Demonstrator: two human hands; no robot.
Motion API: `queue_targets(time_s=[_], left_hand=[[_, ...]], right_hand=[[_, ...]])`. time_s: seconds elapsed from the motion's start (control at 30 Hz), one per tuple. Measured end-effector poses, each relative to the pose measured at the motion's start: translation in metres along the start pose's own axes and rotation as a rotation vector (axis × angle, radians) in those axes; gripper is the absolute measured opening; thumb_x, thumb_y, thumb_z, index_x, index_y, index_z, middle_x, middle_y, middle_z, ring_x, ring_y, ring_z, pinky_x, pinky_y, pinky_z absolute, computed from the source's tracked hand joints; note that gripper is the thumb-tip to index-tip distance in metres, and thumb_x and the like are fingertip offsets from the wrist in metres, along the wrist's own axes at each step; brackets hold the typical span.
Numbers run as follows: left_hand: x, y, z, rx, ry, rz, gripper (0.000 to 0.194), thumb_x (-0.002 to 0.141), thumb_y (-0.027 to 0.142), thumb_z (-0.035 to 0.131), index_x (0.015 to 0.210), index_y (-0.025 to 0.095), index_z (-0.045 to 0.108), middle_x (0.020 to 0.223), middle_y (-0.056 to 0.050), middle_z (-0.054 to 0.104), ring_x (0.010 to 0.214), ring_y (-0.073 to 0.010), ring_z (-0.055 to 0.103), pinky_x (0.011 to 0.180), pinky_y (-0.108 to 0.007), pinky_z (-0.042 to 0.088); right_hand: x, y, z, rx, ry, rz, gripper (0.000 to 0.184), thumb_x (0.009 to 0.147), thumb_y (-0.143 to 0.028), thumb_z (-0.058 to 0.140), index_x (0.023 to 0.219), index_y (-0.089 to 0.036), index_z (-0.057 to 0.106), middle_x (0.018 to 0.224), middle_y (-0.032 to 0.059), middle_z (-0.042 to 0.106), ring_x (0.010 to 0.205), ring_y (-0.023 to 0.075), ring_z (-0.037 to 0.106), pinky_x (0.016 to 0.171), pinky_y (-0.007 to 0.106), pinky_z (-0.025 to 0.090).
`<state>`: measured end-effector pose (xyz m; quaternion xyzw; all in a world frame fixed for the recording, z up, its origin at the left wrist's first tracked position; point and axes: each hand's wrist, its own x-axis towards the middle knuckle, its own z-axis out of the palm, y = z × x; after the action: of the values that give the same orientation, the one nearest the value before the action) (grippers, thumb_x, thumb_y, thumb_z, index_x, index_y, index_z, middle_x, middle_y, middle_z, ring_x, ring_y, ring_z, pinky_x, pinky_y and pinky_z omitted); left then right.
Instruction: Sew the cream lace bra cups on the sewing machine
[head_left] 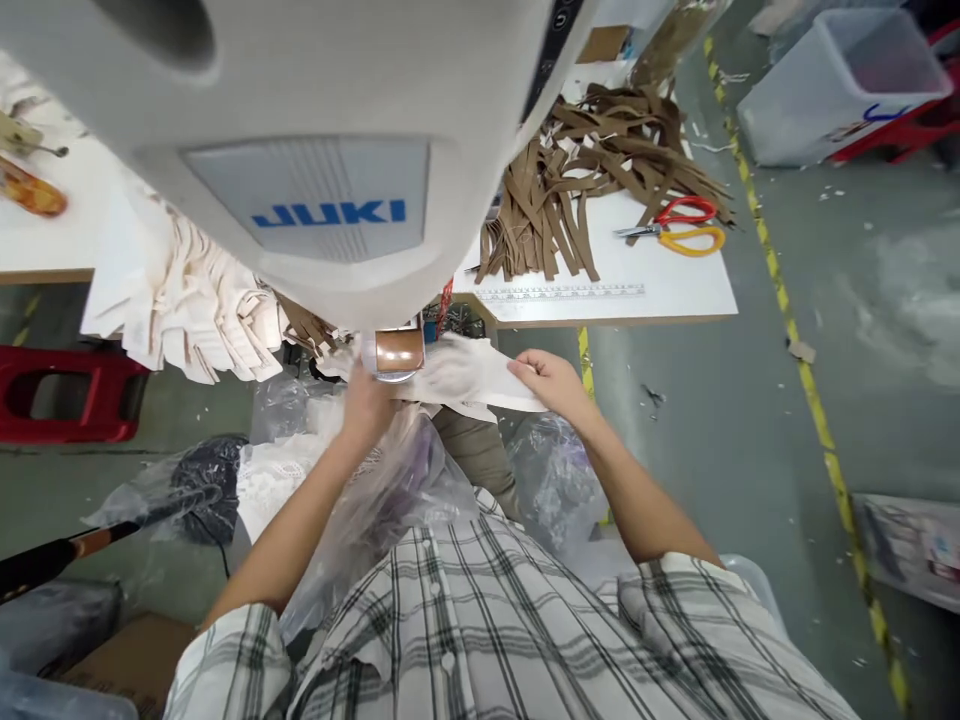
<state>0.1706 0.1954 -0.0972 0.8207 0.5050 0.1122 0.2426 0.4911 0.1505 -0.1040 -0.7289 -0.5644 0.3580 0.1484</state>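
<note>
A white sewing machine (330, 150) marked JUKI fills the upper left of the view. Just below its lower end lies a pale piece of fabric (465, 370). My right hand (551, 380) pinches the right end of that fabric. My left hand (367, 400) rests on the fabric's left part, right beneath a copper-coloured part (397, 352) of the machine; its fingers are mostly hidden.
A heap of brown strips (592, 170) and red and yellow scissors (682, 225) lie on a white table (660, 290). Cream cut pieces (195, 310) hang at the left. Plastic bags (390, 490) sit in my lap. A red stool (67, 390) and a clear bin (840, 80) stand on the floor.
</note>
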Motion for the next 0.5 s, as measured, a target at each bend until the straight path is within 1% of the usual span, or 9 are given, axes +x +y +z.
queue_targets(time_s=[0.07,0.13,0.17,0.23,0.3,0.33,0.4,0.43,0.5], left_hand=[[-0.004,0.015,0.015,0.011,-0.166,0.058,0.051,0.092,0.025,0.055,0.141,0.013,0.049,0.152,-0.022,0.046,0.143,-0.0422,0.04,0.115,-0.056,0.037],[-0.014,0.023,0.011,0.01,-0.228,0.088,0.043,0.093,0.027,0.056,0.133,0.014,0.057,0.146,-0.019,0.053,0.136,-0.0368,0.051,0.11,-0.048,0.044],[-0.023,0.021,0.0,0.008,-0.241,0.087,0.038,0.094,0.027,0.054,0.129,0.014,0.061,0.142,-0.018,0.057,0.131,-0.0336,0.055,0.107,-0.045,0.048],[-0.047,0.011,-0.035,0.036,-0.223,0.033,0.03,0.096,0.026,0.049,0.119,0.015,0.064,0.13,-0.016,0.065,0.119,-0.028,0.063,0.097,-0.04,0.053],[-0.082,-0.004,-0.078,0.164,-0.11,-0.146,0.026,0.098,0.035,0.048,0.104,0.016,0.065,0.104,-0.012,0.072,0.094,-0.0251,0.069,0.078,-0.035,0.054],[-0.102,-0.011,-0.096,0.283,-0.077,-0.266,0.029,0.097,0.042,0.049,0.092,0.018,0.064,0.089,-0.008,0.07,0.078,-0.0223,0.067,0.064,-0.03,0.049],[-0.143,-0.02,-0.117,0.463,-0.107,-0.444,0.04,0.093,0.055,0.053,0.075,0.02,0.059,0.068,-0.003,0.063,0.057,-0.0184,0.058,0.048,-0.025,0.032],[-0.161,-0.021,-0.12,0.491,-0.152,-0.484,0.043,0.091,0.057,0.055,0.068,0.02,0.056,0.06,-0.002,0.059,0.05,-0.017,0.053,0.045,-0.025,0.026],[-0.189,-0.02,-0.114,0.487,-0.218,-0.503,0.045,0.091,0.053,0.056,0.059,0.021,0.051,0.052,0.0,0.054,0.044,-0.0157,0.048,0.044,-0.025,0.02]], right_hand=[[0.006,0.028,0.005,-0.111,-0.019,0.043,0.031,0.09,-0.041,0.051,0.081,-0.016,0.067,0.077,0.0103,0.068,0.075,0.0248,0.061,0.068,0.032,0.044],[0.014,0.039,0.018,-0.155,-0.024,0.03,0.031,0.088,-0.038,0.054,0.091,-0.013,0.07,0.089,0.0174,0.071,0.087,0.0319,0.064,0.076,0.039,0.047],[0.019,0.037,0.028,-0.168,-0.023,0.004,0.035,0.088,-0.039,0.055,0.103,-0.011,0.07,0.102,0.0212,0.07,0.098,0.0353,0.063,0.082,0.042,0.048],[0.03,0.026,0.056,-0.167,-0.019,-0.09,0.054,0.088,-0.043,0.059,0.131,-0.01,0.059,0.133,0.024,0.06,0.123,0.0379,0.054,0.099,0.047,0.044],[0.038,0.009,0.087,-0.131,-0.049,-0.229,0.067,0.087,-0.045,0.063,0.144,-0.013,0.048,0.148,0.0207,0.048,0.136,0.0353,0.044,0.11,0.047,0.038],[0.042,0.001,0.101,-0.108,-0.078,-0.293,0.066,0.086,-0.043,0.065,0.143,-0.014,0.048,0.147,0.0193,0.049,0.135,0.0341,0.044,0.111,0.047,0.038],[0.045,-0.01,0.122,-0.068,-0.136,-0.375,0.058,0.084,-0.037,0.067,0.135,-0.014,0.055,0.136,0.0197,0.056,0.127,0.0345,0.051,0.108,0.049,0.041],[0.046,-0.014,0.128,-0.056,-0.154,-0.389,0.054,0.082,-0.034,0.068,0.131,-0.013,0.058,0.128,0.0201,0.06,0.122,0.0353,0.054,0.106,0.05,0.043],[0.045,-0.021,0.13,-0.042,-0.153,-0.388,0.05,0.081,-0.03,0.068,0.127,-0.01,0.059,0.122,0.0221,0.061,0.118,0.0376,0.055,0.103,0.053,0.044]])
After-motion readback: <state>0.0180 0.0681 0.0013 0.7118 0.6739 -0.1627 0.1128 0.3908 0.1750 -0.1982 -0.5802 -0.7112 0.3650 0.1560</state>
